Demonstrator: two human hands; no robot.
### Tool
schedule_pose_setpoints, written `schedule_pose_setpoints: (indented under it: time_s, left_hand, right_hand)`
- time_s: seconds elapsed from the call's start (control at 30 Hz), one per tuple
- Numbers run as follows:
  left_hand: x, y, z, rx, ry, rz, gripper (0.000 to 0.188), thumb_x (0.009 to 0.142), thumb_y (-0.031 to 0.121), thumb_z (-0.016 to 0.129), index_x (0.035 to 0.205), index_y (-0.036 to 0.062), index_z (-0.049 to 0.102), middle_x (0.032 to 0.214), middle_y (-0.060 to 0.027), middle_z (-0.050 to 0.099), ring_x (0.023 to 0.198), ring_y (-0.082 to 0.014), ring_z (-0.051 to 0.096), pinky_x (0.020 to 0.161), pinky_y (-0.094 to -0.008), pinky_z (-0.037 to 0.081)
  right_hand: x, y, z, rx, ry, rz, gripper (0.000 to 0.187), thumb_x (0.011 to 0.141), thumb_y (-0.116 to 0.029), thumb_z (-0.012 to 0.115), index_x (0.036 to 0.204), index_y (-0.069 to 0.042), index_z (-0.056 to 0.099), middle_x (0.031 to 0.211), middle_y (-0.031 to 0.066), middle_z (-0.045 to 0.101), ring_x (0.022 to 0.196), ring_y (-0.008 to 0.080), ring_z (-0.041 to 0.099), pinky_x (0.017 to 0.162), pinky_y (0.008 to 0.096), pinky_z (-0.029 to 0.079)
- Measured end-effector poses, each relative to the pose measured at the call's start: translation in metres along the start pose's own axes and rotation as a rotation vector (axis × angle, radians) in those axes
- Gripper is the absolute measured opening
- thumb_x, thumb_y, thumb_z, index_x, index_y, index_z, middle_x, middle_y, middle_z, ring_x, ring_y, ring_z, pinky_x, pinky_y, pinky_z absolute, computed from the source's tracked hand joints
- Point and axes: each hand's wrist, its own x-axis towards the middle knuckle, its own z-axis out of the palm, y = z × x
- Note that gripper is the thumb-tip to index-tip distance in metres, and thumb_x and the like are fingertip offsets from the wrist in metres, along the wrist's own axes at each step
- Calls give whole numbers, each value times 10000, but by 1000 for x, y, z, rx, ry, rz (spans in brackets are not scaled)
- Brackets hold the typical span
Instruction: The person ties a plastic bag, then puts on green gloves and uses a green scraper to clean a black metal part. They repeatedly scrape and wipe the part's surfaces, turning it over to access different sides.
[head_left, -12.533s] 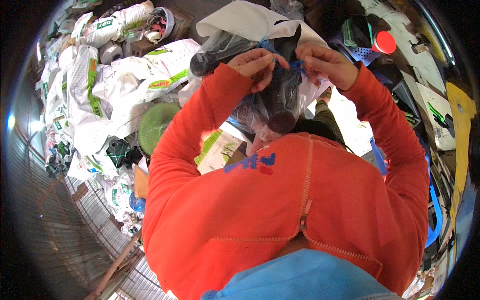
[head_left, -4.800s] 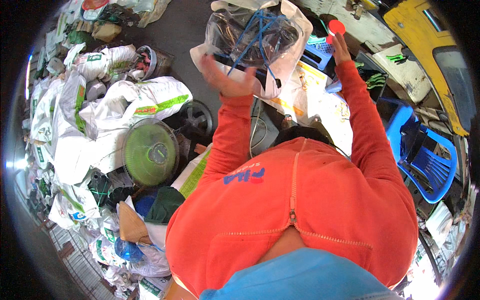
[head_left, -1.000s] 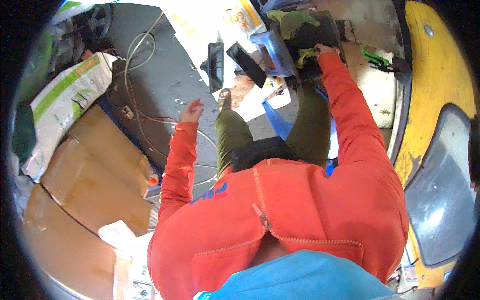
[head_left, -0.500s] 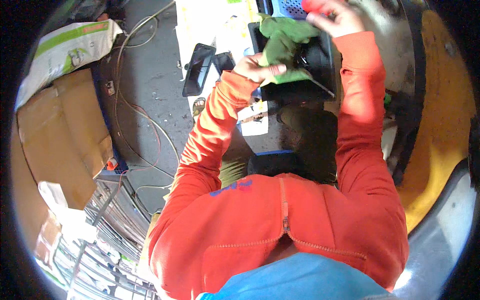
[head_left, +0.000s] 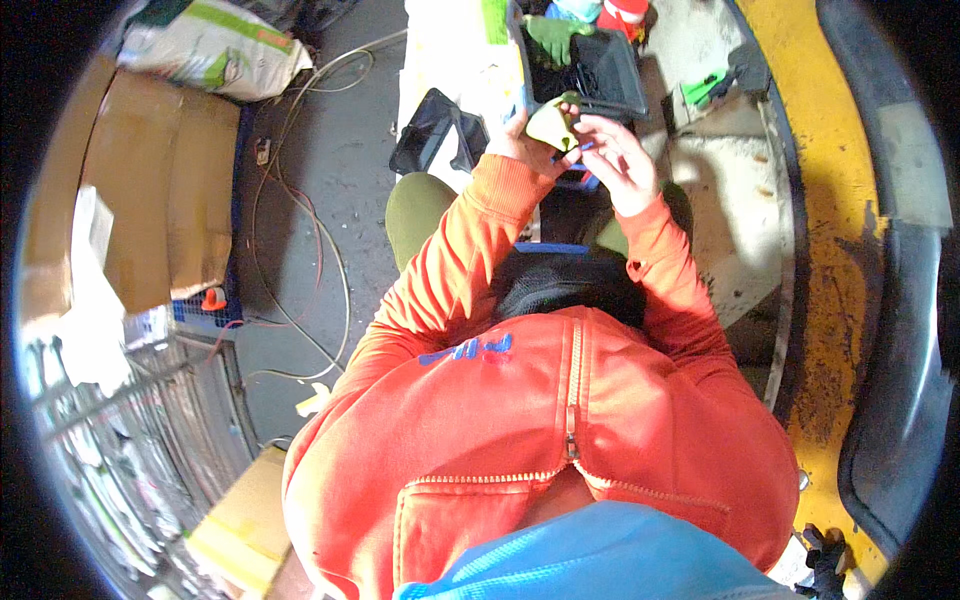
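My left hand (head_left: pixel 518 146) is closed around a small pale-yellow piece (head_left: pixel 550 128) with a dark green part at its top. It looks like soft cloth or a glove part, but its exact kind does not show. Close on its right is my right hand (head_left: pixel 628 168), its fingers bent toward the piece. A tiny blue bit (head_left: pixel 587 147) shows at those fingertips; what they grip is too small to make out. Beyond both hands, a green glove (head_left: pixel 556 40) hangs over the far left part of a black tray (head_left: pixel 618 72).
A red-and-white item (head_left: pixel 624 14) stands behind the tray. Left of my hands lies a black open box (head_left: pixel 425 135). A bright green item (head_left: pixel 704 88) lies to the right, near a yellow beam (head_left: pixel 835 250). Cables (head_left: pixel 300 205) cross the floor by cardboard (head_left: pixel 165 180).
My right hand has come back from the red item to beside my left. The large green cloth has left my left hand, which now holds the yellow piece. My view has shifted.
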Motion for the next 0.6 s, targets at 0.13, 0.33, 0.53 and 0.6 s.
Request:
schedule_pose_setpoints:
  time_s: [0.13,0.33,0.53,0.6]
  left_hand:
    - [-18,-8,7,73,188,56,565,941,467,232,1236,50,473,1246,-108,518,1128,-291,470,973,-452,312]
    - [-43,-6,35,210,165,5,468,932,457,336,1049,87,596,985,-72,635,911,-226,573,807,-429,432]
    - [-99,-1,49,1819,441,692,495,821,504,577,745,16,613,612,-92,608,546,-184,605,530,-323,489]
    - [-103,-10,51,1261,209,613,442,797,415,660,894,-2,554,718,-99,616,575,-170,607,532,-293,506]
  right_hand:
    - [1,-23,16,-650,38,-416,358,744,-79,701,1083,-54,592,1019,87,574,971,184,560,821,293,461]
    - [8,-37,30,-480,197,-217,174,732,-141,728,803,-7,643,774,66,600,718,186,589,659,275,470]
    - [2,-37,23,-343,265,-24,136,752,-130,728,761,-42,625,731,12,624,613,80,554,547,230,443]
    - [-7,-32,30,3,143,98,32,821,-57,635,816,-30,620,754,-13,611,650,68,545,597,212,450]
